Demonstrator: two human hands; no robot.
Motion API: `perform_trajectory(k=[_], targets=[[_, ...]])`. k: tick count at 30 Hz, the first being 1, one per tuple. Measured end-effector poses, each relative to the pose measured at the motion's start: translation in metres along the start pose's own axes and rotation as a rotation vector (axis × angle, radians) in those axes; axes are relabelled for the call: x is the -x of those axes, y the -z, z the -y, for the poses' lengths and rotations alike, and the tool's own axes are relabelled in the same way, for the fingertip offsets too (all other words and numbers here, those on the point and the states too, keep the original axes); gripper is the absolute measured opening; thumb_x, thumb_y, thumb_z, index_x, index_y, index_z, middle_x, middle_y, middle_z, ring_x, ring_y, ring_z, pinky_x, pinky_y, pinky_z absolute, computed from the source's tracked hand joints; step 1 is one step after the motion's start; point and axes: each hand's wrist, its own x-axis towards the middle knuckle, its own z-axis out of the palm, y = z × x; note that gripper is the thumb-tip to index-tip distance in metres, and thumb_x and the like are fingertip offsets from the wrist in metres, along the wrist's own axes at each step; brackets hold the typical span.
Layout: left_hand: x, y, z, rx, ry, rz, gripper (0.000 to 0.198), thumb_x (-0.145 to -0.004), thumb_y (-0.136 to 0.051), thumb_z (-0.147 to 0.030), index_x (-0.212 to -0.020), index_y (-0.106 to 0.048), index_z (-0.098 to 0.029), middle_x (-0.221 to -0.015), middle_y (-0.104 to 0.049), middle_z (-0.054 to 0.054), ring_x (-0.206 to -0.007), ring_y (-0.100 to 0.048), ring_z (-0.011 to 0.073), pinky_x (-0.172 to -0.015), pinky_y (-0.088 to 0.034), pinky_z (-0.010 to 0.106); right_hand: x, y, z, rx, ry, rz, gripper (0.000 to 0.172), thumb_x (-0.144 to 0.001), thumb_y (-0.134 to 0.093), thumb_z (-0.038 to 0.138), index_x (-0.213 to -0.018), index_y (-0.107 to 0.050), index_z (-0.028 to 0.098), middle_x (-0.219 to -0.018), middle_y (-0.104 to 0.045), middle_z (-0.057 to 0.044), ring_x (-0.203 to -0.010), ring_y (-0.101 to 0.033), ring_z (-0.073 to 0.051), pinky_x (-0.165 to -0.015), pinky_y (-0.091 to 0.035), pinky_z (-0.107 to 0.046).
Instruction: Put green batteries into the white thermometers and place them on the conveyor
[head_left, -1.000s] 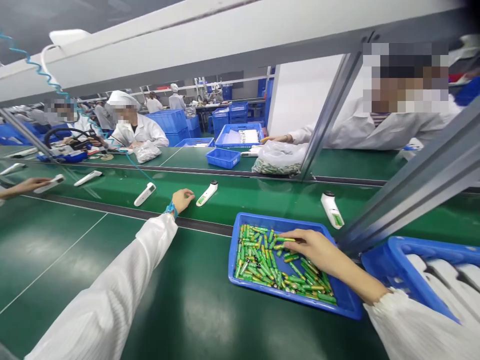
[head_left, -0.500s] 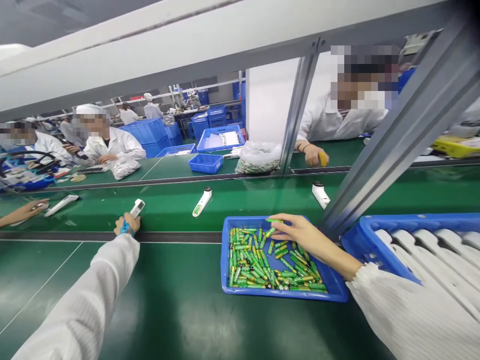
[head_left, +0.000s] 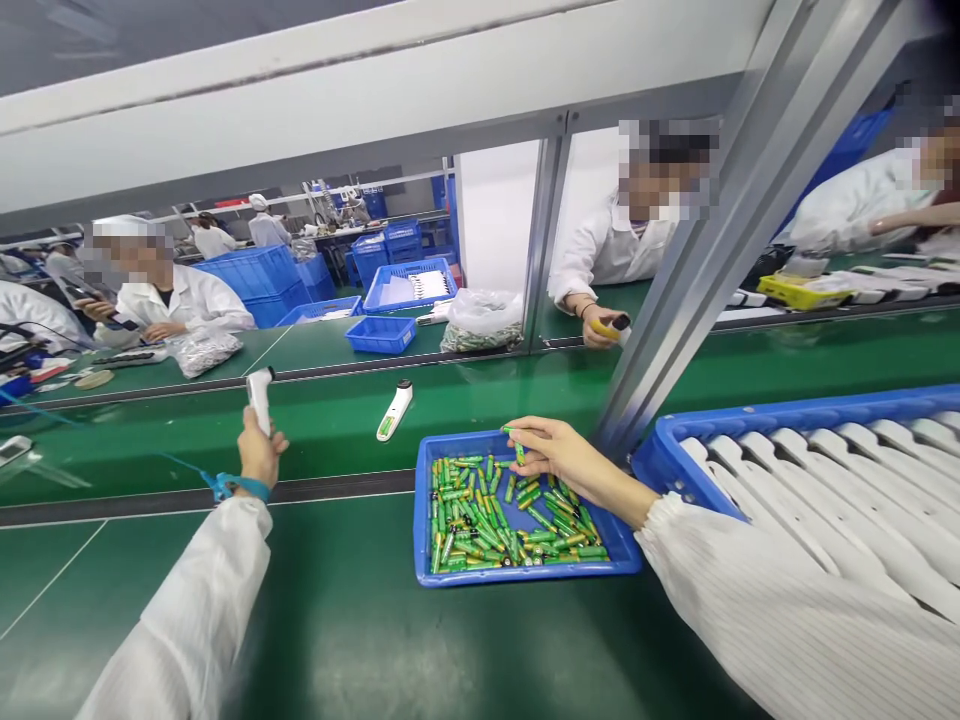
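My left hand (head_left: 259,458) is closed around the lower part of a white handheld thermometer (head_left: 259,400), held upright over the green belt with its dark tip up. My right hand (head_left: 559,450) pinches a green battery (head_left: 520,452) above the far edge of a blue tray (head_left: 525,582); a second green end shows at the fingertips. Loose green-and-gold batteries (head_left: 487,520) fill much of that tray. Between my hands another white thermometer (head_left: 394,411) lies on the belt, green batteries visible in its open handle.
At right, a blue crate (head_left: 660,440) holds white thermometer bodies (head_left: 810,490) in rows. A slanted metal post (head_left: 675,290) rises behind my right hand. Across the belt, a co-worker's hand (head_left: 596,330) holds something yellow. A white device (head_left: 13,450) lies far left.
My left hand has come up, and the thermometer in it now stands upright instead of low with its display showing. My right hand still pinches batteries over the tray. The view has swung right.
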Motion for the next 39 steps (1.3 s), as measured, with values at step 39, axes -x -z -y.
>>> perform_trajectory(k=[39], targets=[[0.189, -0.171, 0.005, 0.342, 0.284, 0.763, 0.091, -0.072, -0.081, -0.014, -0.146, -0.028, -0.024, -0.13, -0.062, 0.015, -0.104, -0.069, 0.0241, -0.096, -0.055, 0.042, 0.029, -0.019, 0.011, 0.884, 0.517, -0.2, 0.015, -0.091, -0.058, 0.033, -0.09, -0.068, 0.023, -0.09, -0.067, -0.004, -0.083, -0.064, -0.021, -0.072, -0.047, -0.031]])
